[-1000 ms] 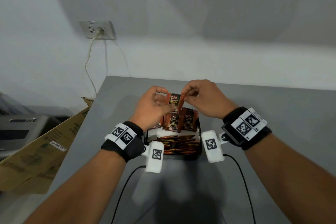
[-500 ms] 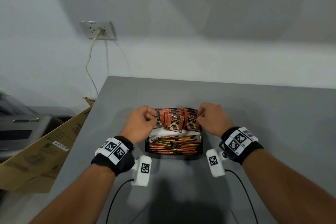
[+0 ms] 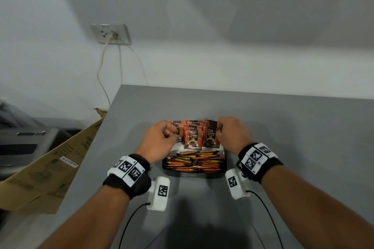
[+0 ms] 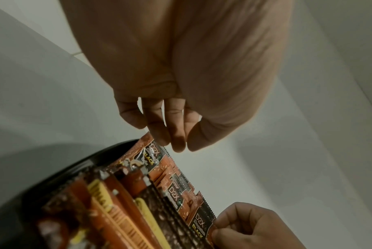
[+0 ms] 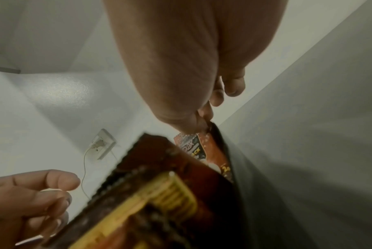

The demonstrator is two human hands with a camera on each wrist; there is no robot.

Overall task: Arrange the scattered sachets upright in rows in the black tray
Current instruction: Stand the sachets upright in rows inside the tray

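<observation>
On the grey worktop (image 3: 283, 127), the black tray (image 3: 164, 164) holds orange coffee sachets (image 3: 193, 139) standing upright in rows at its far end and thin stick packs (image 3: 194, 162) lying flat at its near end. The left hand (image 3: 159, 141) pinches the leftmost sachet's top edge; the right hand (image 3: 230, 135) pinches the rightmost one's.

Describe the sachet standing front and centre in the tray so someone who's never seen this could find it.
On the grey table sits a black tray between the two hands. Its far half holds upright orange sachets, its near half flat stick packs. The front sachet stands alone ahead of the rows, midway between the hands, its full face showing.
</observation>
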